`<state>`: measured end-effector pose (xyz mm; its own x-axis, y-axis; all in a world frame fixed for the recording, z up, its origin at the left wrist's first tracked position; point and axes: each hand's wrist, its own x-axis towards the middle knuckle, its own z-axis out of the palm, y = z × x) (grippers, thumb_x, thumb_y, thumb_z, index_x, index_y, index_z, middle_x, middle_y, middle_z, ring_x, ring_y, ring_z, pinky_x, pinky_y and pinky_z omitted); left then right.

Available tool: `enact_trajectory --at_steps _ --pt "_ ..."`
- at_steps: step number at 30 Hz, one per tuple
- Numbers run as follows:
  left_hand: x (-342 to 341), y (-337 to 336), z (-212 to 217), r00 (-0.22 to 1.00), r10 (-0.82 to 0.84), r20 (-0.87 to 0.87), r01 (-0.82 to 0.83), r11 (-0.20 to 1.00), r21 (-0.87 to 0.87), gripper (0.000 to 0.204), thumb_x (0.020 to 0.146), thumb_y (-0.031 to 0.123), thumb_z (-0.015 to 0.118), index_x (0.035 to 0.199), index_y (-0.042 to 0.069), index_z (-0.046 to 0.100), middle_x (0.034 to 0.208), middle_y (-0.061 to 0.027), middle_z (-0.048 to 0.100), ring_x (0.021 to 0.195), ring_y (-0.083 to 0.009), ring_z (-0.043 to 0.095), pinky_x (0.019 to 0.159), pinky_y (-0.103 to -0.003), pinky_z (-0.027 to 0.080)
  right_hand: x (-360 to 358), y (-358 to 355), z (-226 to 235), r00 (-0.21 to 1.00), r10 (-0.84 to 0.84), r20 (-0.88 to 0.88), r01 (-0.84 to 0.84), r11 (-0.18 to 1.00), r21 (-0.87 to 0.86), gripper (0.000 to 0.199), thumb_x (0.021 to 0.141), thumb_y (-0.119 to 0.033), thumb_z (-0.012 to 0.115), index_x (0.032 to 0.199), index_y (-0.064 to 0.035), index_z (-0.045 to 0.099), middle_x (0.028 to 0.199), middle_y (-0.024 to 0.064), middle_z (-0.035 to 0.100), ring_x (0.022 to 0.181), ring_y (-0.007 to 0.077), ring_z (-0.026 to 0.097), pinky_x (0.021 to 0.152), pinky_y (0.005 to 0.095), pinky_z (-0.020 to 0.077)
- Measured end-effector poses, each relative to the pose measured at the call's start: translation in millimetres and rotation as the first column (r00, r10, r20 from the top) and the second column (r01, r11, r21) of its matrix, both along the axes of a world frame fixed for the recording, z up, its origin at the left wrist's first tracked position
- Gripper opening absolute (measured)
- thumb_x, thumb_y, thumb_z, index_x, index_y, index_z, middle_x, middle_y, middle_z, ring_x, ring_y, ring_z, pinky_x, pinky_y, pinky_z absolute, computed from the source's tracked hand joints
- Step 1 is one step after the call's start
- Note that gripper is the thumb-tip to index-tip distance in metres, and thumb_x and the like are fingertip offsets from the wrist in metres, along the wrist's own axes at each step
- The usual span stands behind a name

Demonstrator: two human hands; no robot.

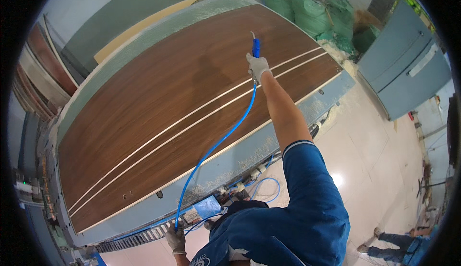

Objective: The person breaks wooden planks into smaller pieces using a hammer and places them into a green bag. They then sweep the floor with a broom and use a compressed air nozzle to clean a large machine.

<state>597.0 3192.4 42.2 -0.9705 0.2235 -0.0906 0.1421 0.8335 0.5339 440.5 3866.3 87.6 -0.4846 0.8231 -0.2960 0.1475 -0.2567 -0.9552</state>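
Note:
My right hand (258, 66), in a pale work glove, is closed around a blue air blow gun (256, 48) with a short bent metal nozzle. It is held out over a large dark brown wood-grain panel (158, 107) marked by two long pale lines. From the gun a blue air hose (218, 143) sags back across the panel to my left hand (175, 239). That gloved hand, low at the table's near edge, has its fingers wrapped round the hose.
The panel lies on a grey machine table (230, 167) strewn with sawdust. Green sacks (309, 11) stand beyond it, near a grey cabinet (406, 62) at far right. Boards (50, 59) lean at left. Another person (396, 247) is at lower right.

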Motion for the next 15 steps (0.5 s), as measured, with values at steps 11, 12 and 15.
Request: enact_trajectory --at_steps 11,12,15 --pt "-9 -43 -19 0.960 0.251 -0.126 -0.205 0.934 0.293 0.033 0.094 0.031 0.062 0.082 -0.001 0.064 0.059 -0.0161 0.052 0.052 -0.0259 0.046 0.051 -0.039 0.038 -92 -49 10 0.950 0.271 -0.153 -0.283 0.957 -0.065 0.046 0.090 -0.051 0.062 0.086 -0.0051 0.058 0.061 0.0056 0.058 0.048 0.0167 0.055 0.045 0.0339 0.0419" --pt "-22 -46 -17 0.948 0.267 -0.172 -0.201 0.924 0.325 0.031 0.095 0.028 0.061 0.085 -0.001 0.064 0.063 -0.0168 0.054 0.056 -0.0285 0.050 0.054 -0.040 0.040 -97 -46 9 0.960 0.251 -0.122 -0.250 0.968 0.021 0.043 0.089 -0.050 0.065 0.087 -0.0074 0.057 0.062 0.0052 0.057 0.048 0.0162 0.055 0.045 0.0317 0.0464" --pt "-74 -43 -14 0.923 0.240 -0.300 -0.218 0.970 0.105 0.025 0.096 0.023 0.058 0.092 -0.001 0.065 0.077 -0.0190 0.060 0.070 -0.0352 0.058 0.063 -0.042 0.044 -111 -32 5 0.931 0.116 -0.346 -0.156 0.984 -0.091 0.031 0.092 -0.037 0.066 0.083 -0.0094 0.055 0.065 0.0052 0.056 0.054 0.0171 0.057 0.046 0.0333 0.0480"
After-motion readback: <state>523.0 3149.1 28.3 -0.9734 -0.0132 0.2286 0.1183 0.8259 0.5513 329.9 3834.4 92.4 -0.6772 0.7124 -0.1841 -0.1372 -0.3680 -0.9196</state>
